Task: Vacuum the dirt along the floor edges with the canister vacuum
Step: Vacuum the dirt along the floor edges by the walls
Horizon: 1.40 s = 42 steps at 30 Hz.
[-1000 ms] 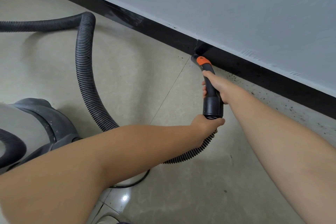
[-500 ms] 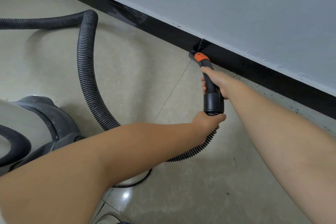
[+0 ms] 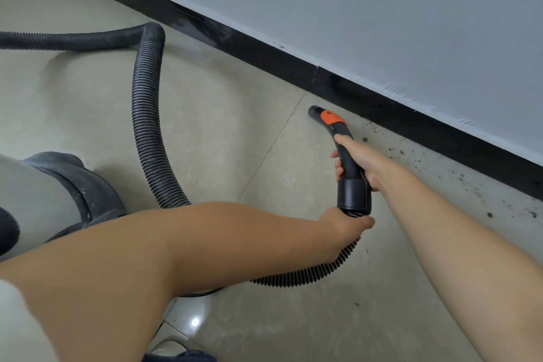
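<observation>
The vacuum handle [image 3: 346,153] hangs over the floor near the black skirting [image 3: 411,123], its open mouth just short of it, pointing far and left, long axis running from the near hands up toward the wall. The right hand [image 3: 357,160] is wrapped round its grip; the left hand [image 3: 343,222] clutches the ribbed hose [image 3: 147,126] just below the cuff. The floor along the wall to the left looks clean, I'd say; dark specks of dirt [image 3: 417,159] are strewn along the edge to the right. The canister [image 3: 44,203] sits near left.
</observation>
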Each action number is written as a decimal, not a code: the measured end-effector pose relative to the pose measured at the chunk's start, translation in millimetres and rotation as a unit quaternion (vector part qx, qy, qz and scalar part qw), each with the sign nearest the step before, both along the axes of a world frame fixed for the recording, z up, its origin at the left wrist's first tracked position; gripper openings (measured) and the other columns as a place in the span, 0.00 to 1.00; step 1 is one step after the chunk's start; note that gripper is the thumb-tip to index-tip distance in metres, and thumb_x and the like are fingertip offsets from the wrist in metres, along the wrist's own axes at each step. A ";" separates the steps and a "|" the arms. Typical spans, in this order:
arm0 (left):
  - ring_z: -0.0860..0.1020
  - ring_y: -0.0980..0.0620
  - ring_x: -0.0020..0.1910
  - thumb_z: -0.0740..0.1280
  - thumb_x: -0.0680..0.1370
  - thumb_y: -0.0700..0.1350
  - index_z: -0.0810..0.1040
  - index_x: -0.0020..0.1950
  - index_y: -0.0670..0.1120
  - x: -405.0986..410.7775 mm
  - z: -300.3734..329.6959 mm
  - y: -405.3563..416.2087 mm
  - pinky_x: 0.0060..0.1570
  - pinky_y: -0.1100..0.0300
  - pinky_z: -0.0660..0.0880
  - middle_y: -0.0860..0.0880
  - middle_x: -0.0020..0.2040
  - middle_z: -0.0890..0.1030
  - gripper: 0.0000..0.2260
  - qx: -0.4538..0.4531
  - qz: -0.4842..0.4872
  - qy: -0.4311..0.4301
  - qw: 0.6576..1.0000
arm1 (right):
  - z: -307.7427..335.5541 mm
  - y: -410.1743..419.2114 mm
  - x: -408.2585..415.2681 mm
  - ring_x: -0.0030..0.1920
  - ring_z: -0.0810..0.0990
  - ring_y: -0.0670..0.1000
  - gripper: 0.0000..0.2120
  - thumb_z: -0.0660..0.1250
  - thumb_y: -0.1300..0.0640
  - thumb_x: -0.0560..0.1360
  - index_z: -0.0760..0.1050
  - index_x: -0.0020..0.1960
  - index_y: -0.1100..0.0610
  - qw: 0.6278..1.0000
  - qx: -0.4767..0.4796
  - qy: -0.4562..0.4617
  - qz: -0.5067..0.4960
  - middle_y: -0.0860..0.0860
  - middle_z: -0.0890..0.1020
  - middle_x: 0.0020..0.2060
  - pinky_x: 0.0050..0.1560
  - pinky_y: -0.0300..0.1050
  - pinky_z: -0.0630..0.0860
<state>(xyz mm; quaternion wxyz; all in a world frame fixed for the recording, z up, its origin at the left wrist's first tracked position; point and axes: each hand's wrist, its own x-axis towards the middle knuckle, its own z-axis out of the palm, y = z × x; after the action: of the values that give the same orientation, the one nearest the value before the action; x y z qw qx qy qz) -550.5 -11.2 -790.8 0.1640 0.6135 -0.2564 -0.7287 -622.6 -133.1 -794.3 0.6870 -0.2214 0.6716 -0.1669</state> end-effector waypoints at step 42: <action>0.76 0.52 0.33 0.69 0.74 0.48 0.75 0.52 0.46 38.9 -11.0 -33.6 0.37 0.61 0.74 0.48 0.37 0.78 0.10 -0.068 0.137 -0.053 0.987 | -2.6 -51.0 71.3 0.21 0.75 0.49 0.16 0.67 0.46 0.76 0.71 0.51 0.60 0.992 -0.082 0.032 0.090 0.54 0.76 0.28 0.27 0.40 0.76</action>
<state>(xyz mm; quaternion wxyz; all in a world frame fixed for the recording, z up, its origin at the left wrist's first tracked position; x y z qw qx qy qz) -511.5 -44.7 -801.8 0.2897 0.6677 -0.2269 -0.6471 -551.3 -184.1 -797.0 0.6569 -0.3418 0.6547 -0.1514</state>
